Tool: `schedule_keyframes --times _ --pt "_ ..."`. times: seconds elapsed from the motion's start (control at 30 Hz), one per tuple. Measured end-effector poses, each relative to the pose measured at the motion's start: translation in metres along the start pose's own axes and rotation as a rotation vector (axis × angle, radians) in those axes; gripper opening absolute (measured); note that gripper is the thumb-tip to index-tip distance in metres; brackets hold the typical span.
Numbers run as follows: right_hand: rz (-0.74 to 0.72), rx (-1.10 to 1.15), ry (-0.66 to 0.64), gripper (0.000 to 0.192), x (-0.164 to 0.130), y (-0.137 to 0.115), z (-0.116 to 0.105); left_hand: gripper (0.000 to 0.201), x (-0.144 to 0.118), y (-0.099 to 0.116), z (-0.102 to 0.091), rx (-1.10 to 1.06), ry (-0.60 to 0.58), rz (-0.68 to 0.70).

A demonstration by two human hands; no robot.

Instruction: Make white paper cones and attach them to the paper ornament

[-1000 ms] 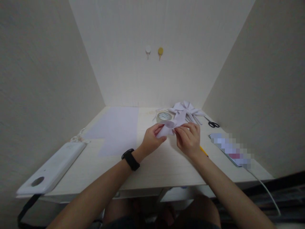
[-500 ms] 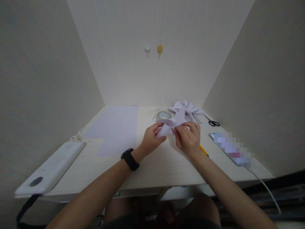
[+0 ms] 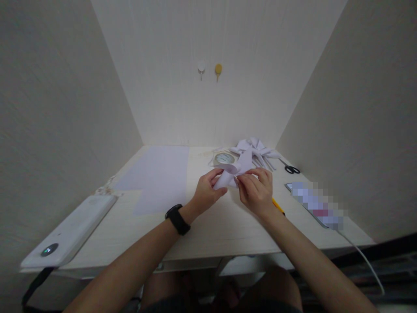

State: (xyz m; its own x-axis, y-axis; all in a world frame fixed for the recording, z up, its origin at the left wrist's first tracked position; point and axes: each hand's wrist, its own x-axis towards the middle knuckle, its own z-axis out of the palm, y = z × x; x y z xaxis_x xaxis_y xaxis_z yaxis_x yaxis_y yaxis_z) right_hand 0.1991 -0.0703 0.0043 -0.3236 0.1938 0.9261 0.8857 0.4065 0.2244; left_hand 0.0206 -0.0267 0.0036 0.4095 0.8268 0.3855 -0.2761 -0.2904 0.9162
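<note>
Between my two hands a white paper pinwheel (image 3: 245, 160) is held above the desk, its blades curled toward the middle. My left hand (image 3: 207, 188) grips a rolled blade at the lower left, thumb below and fingers behind. The fingers of my right hand (image 3: 257, 189) pinch the paper near the pinwheel's centre; anything small between those fingertips is hidden. Behind it lie several folded white paper pinwheels (image 3: 256, 145) with paper sticks. A round dial gauge (image 3: 224, 158) sits just beyond my left fingers. A yellow pen-like tool (image 3: 278, 206) shows partly from under my right wrist.
White paper sheets (image 3: 159, 174) lie on the left of the desk (image 3: 215, 237). Black-handled scissors (image 3: 291, 169) and a phone (image 3: 312, 204) with a white cable (image 3: 361, 256) are at right. A white device (image 3: 70, 230) sits at the left edge. Walls enclose three sides.
My right fingers have shifted very slightly left against the pinwheel's centre. Both hands keep their hold, and the small dark disc on the white device now shows a light.
</note>
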Motion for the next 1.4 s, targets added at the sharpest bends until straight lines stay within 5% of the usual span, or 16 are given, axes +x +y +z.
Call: schedule_keyframes --times 0.27,0.37,0.7,1.4 --pt "0.019 0.029 -0.002 0.016 -0.004 0.003 0.003 0.058 -0.004 0.004 -0.003 -0.152 -0.045 -0.106" --pt "0.082 0.074 0.002 0.014 -0.006 0.005 0.005 0.039 -0.001 0.007 -0.001 -0.209 0.035 -0.115" --pt "0.177 0.253 -0.008 0.010 -0.010 0.000 0.008 0.031 0.006 -0.006 -0.003 -0.132 0.181 -0.139" --pt "0.072 0.167 -0.051 0.014 -0.010 -0.013 0.004 0.029 0.004 -0.011 0.001 -0.155 0.019 -0.179"
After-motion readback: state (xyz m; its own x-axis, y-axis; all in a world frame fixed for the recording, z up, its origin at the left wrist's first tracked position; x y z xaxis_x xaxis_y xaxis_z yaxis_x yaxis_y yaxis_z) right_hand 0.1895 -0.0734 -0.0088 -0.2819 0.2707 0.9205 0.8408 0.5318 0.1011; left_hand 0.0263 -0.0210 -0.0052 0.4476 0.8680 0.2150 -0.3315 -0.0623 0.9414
